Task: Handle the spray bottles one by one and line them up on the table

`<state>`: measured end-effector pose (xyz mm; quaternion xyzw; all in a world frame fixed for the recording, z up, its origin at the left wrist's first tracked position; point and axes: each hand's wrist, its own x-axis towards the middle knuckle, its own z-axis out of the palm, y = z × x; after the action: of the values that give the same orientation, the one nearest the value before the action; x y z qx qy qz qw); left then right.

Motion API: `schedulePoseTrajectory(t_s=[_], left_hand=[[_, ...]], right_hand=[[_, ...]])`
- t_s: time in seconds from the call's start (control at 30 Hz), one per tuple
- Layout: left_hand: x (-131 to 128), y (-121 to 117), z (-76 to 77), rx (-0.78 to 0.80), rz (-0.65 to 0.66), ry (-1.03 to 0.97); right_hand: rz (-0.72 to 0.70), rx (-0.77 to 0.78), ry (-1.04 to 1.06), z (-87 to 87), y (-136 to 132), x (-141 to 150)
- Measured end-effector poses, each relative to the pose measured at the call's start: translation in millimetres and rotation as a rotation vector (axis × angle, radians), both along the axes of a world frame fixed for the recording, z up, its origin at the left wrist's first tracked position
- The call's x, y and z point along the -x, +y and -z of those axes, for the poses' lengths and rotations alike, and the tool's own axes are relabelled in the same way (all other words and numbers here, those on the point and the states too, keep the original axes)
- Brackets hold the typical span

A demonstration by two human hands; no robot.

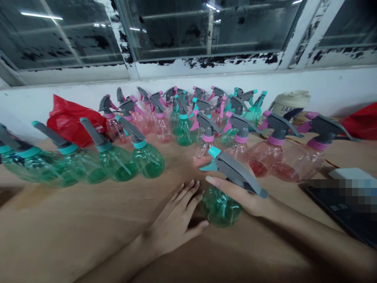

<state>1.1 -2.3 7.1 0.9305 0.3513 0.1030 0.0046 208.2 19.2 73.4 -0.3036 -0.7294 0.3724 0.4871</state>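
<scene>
My right hand (250, 196) is wrapped around the neck of a green spray bottle (222, 208) with a grey and turquoise trigger head. The bottle stands nearly upright, its nozzle pointing up and left. My left hand (176, 220) lies flat on the wooden table (88, 224), palm down, fingers stretched forward, just left of the bottle. Its thumb is close to the bottle's base; I cannot tell whether they touch. Beyond my right hand stand pink spray bottles (262, 157) in a row. Another row, of green spray bottles (149, 161), is at the left.
More pink and green bottles (161, 127) crowd the back by the wall. A red plastic bag (70, 122) lies at the back left, another red bag (362, 122) at the right. A pale bucket (290, 104) stands behind. A phone (338, 208) and a white box (350, 173) are at the right.
</scene>
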Motion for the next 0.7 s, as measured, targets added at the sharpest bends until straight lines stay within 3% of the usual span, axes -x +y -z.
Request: schedulePoseTrajectory(t_s=[0.23,0.4,0.57,0.7], left_hand=[[-0.3,0.5,-2.4,-0.019,0.01,0.002],[-0.2,0.5,-1.8,-0.01,-0.001,0.001],[-0.4,0.4,-2.0,-0.02,0.01,-0.019],[-0.8,-0.7,-5.4,-0.008,0.014,-0.018]], right_hand=[[0.009,0.107,-0.016,-3.4,-2.3,0.9],[0.027,0.077,-0.126,-6.5,-0.5,1.9],[0.091,-0.032,-0.105,-0.9,2.0,1.9],[0.031,-0.015,-0.092,-2.3,3.3,0.6]])
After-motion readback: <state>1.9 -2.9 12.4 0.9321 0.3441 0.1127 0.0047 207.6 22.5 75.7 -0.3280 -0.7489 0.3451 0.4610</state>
